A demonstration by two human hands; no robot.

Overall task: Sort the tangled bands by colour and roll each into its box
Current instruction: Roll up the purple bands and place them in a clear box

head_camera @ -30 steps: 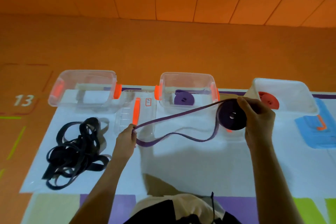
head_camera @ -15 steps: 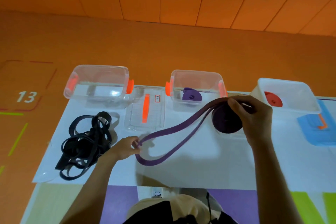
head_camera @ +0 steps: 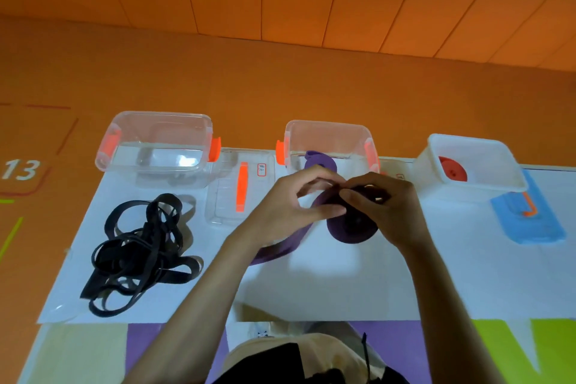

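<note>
The left hand [head_camera: 290, 206] is now meeting the right hand [head_camera: 381, 206] at the centre of the frame, where a second ago it was holding the tail far out to the left; most of the slack is being taken up. Both hands are pinching the purple band [head_camera: 350, 227], its roll sitting just below the middle clear box [head_camera: 327, 134], a short loop trailing lower left. The black tangle [head_camera: 140, 256] is lying untouched at left, nothing blocking the box
</note>
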